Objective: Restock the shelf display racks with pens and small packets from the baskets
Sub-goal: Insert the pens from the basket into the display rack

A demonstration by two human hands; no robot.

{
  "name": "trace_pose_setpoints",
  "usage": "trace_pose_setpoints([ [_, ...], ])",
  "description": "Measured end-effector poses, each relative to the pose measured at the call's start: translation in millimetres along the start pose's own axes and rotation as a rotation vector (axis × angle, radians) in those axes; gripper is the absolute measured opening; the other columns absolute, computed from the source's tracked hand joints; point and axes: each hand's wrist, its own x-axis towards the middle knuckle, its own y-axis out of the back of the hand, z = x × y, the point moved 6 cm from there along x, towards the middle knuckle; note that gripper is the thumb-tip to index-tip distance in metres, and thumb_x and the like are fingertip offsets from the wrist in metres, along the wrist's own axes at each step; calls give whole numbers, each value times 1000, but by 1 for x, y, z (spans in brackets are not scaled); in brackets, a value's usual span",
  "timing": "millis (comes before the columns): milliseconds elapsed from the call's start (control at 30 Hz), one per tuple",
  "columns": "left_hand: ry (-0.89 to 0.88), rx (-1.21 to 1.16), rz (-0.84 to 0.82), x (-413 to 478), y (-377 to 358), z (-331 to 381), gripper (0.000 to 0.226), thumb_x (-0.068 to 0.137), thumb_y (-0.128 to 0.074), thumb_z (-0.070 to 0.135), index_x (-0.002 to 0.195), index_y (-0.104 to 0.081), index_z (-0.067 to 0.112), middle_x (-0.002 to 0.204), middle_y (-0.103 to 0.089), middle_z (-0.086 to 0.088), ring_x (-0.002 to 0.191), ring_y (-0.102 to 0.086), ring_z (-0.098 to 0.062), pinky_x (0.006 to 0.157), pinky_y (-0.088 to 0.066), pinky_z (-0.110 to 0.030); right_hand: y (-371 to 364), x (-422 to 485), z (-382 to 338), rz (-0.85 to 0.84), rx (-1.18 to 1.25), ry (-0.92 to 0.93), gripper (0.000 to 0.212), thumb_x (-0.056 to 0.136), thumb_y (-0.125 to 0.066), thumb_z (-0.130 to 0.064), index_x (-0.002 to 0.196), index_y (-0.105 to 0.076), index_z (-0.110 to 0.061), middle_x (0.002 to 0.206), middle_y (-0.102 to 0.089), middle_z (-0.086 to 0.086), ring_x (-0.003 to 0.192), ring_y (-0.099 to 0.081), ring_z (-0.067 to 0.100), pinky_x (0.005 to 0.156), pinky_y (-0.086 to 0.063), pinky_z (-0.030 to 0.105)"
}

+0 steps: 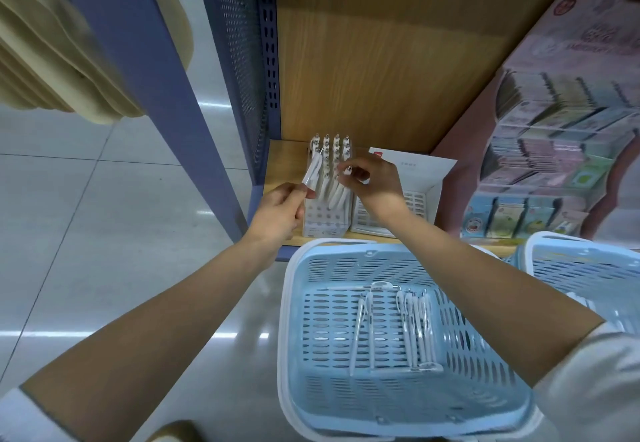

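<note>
Left hand (277, 211) is pinching white pens (311, 173) beside the pen rack (327, 213). Right hand (375, 183) is pinching one pen (348, 170) above the rack; blue basket (391, 403) below.

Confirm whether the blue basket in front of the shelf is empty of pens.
No: several white pens lie on the floor of the blue basket, below the shelf.

Both bare forearms reach forward, white sleeves at the elbows. The left hand (278, 211) is curled, thumb and fingers pinched around a white pen (310, 174) that points up and away. The right hand (372, 182) is palm down, its fingertips pinching something small.
</note>
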Motion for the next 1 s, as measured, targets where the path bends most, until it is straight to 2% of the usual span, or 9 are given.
trace_pose_setpoints([
  [200,9,11,-9,3,-1,-5,26,103,-44,29,96,-65,15,64,-38,1,51,-27,-10,41,-21,-18,-7,0,2,-4,-9,-20,15,79,-75,-14,94,-73,-14,90,-66,2,73,-54,12,71,-43,22],
  [300,7,12,-19,3,-1,-7,27,103,-44,29,97,-66,14,65,-37,1,51,-27,-10,41,-20,-18,-10,1,2,29,-19,-36,18,74,-77,-13,89,-68,-14,87,-64,-1,74,-54,12,70,-46,25],
  [433,0,1,-27,4,0,-10,28,103,-44,28,98,-66,12,66,-37,0,51,-26,-10,40,-20,-18,-12,1,12,56,-105,-108,20,69,-83,-20,85,-72,-15,100,-57,3,100,-47,14,82,-30,14],
  [567,-11,0,-22,4,-2,-8,28,103,-44,25,100,-66,8,64,-37,1,52,-27,-10,41,-21,-17,-17,2,17,7,-142,-195,19,69,-82,-26,85,-73,-21,113,-55,4,111,-47,19,88,-41,27],
  [633,-15,-1,-28,5,-4,-8,28,103,-44,23,102,-65,6,64,-37,0,51,-27,-10,40,-21,-16,-21,0,13,-22,-158,-203,17,70,-81,-25,83,-69,-23,113,-54,2,105,-50,15,84,-44,27],
  [767,-17,11,-52,6,-5,-9,27,103,-43,25,99,-65,11,64,-38,1,52,-27,-9,40,-21,-16,-21,-4,8,-22,6,-179,20,69,-83,-23,80,-66,-20,101,-53,2,74,-56,9,77,-48,22],
  [833,-5,11,-54,8,-2,-11,26,103,-44,28,97,-66,15,64,-39,2,52,-28,-9,40,-21,-17,-14,-6,11,-17,32,-179,18,71,-82,-23,80,-68,-19,97,-57,4,74,-60,13,78,-51,24],
  [933,5,8,-52,8,-2,-12,26,103,-44,28,99,-66,14,65,-40,2,52,-29,-9,42,-22,-18,-9,-8,16,4,45,-190,11,73,-80,-17,77,-70,-16,97,-59,6,80,-63,21,84,-52,35],
  [1000,-1,12,-60,6,-5,-12,27,103,-44,26,103,-66,11,66,-40,2,52,-30,-9,44,-24,-19,-13,-5,15,-46,12,-221,10,74,-80,-19,79,-71,-16,100,-59,6,85,-60,20,87,-50,35],
])
